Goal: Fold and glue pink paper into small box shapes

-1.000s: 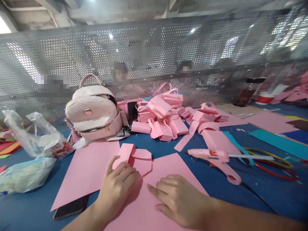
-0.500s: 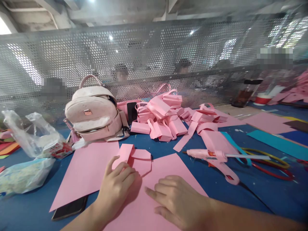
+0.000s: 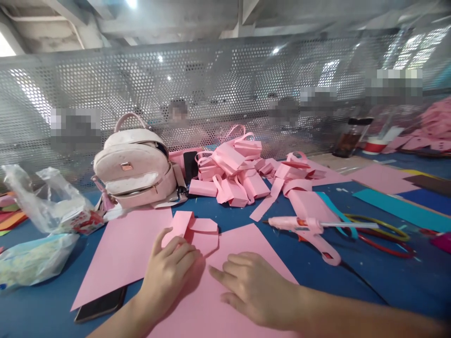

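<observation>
My left hand [image 3: 172, 267] lies over the near end of a folded pink paper piece [image 3: 207, 234], fingers curled and pressing on it; part of the piece is hidden beneath the hand. That piece has an upright flap [image 3: 183, 223] and sits across two flat pink paper sheets. My right hand [image 3: 252, 288] rests on or just above the right pink sheet [image 3: 253, 244], with nothing in it, index finger and thumb apart and the other fingers bent. Further right, a pink hot glue gun [image 3: 305, 226] with a glue stick in its back lies on the blue table [image 3: 218, 213].
Behind are a pale pink backpack [image 3: 136, 164], a heap of folded pink paper boxes [image 3: 232, 173] and a perforated metal partition [image 3: 225, 70]. A phone [image 3: 102, 305] lies partly under the left sheet. Plastic bags [image 3: 38, 256] sit at left, blue paper strips [image 3: 398, 206] at right.
The camera view has shifted slightly, so things at the right appear further left. Both hands keep nearly the same pose over the paper.
</observation>
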The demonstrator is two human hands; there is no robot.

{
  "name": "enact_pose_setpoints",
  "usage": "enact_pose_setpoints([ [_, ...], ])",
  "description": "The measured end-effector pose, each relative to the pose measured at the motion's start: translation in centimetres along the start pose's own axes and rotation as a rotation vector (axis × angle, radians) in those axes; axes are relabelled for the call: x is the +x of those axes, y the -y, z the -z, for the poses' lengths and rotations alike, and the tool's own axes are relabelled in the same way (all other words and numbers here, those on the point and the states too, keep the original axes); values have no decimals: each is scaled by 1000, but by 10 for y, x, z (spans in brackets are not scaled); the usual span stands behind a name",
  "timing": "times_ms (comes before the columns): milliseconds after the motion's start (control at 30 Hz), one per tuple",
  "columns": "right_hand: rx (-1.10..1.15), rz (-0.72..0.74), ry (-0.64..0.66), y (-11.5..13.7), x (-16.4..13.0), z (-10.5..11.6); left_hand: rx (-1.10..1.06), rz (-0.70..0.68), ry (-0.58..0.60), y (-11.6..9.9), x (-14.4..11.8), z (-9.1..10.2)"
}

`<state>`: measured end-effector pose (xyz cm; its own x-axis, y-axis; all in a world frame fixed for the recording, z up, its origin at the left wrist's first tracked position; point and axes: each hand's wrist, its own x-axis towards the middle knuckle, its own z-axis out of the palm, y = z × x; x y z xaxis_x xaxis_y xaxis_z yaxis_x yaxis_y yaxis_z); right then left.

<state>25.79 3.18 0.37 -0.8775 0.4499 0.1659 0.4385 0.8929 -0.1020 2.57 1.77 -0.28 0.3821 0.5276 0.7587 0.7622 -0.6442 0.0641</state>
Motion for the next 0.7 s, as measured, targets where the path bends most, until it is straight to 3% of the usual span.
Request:
enact_pose_setpoints([
  [267, 126, -49, -50, -7, 6, 4, -31, 16, 32, 4, -5, 1],
  [433, 170, 1, -245, -12, 1, 3, -49, 46, -13, 3, -3, 7],
  [567, 87, 89, -403, -11, 4, 12, -52, 79, -30, 2, -3, 12],
  [700, -146, 178, -508, -12, 16, 23, -93, 135, -33, 3, -4, 14],
])
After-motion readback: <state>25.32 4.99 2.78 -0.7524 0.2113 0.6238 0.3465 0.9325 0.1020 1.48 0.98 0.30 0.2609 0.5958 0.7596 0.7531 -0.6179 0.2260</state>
